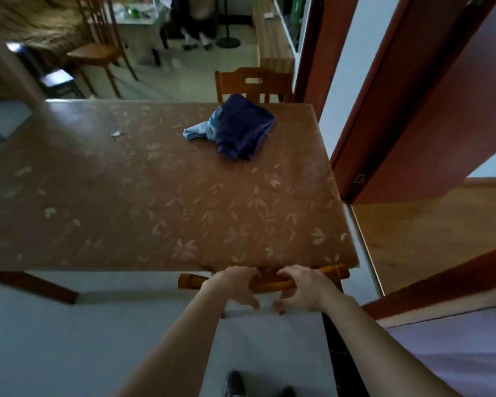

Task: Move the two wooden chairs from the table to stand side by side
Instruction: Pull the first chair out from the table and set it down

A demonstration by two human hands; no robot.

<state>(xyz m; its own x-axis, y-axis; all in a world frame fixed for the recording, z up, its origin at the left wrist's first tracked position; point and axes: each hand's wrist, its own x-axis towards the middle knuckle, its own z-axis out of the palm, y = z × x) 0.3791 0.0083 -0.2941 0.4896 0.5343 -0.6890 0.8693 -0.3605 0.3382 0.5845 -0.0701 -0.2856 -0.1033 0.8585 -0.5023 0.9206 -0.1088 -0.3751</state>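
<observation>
A wooden chair point(189, 282) is tucked under the near edge of the brown leaf-patterned table point(155, 196); only its top rail shows. My left hand point(235, 285) and my right hand point(304, 290) lie close together on that rail, fingers curled over its far side and thumbs hanging below. A second wooden chair point(254, 81) stands at the table's far side, with only its backrest visible above the tabletop.
A dark blue cloth point(241, 127) over a light blue one lies on the far right of the table, with a small scrap point(116, 134) further left. A red-brown door frame point(384, 110) stands close on the right. Another wooden chair point(98, 50) is at the back left.
</observation>
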